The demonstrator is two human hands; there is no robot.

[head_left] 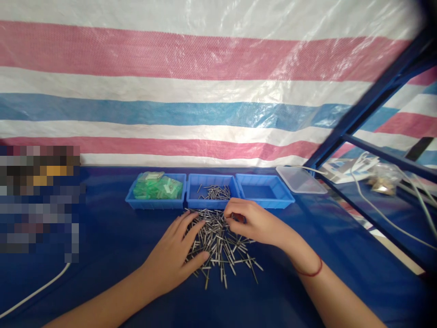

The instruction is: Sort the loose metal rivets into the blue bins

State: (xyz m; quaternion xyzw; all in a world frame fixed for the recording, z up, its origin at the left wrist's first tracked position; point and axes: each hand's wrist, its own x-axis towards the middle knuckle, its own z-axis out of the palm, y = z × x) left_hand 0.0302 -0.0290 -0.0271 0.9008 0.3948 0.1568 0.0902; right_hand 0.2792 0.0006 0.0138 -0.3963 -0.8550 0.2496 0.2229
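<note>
A pile of small metal rivets point(225, 246) lies on the blue table cover point(112, 237) in front of three blue trays. My left hand point(175, 259) rests flat on the left side of the pile, fingers stretched out. My right hand point(251, 221) hovers over the pile's far edge, its fingers curled in a pinch on something I cannot make out. The middle tray point(193, 189) holds several rivets. The left tray point(131, 197) holds green plastic bags point(157, 187). The right tray point(266, 191) shows only its blue floor.
A clear plastic lid point(300, 180) lies right of the trays. A blue metal frame point(372, 105) rises at right, with white cables point(372, 205) and a small bag behind it. A white cable point(37, 287) runs at lower left. A striped tarp point(205, 82) hangs behind.
</note>
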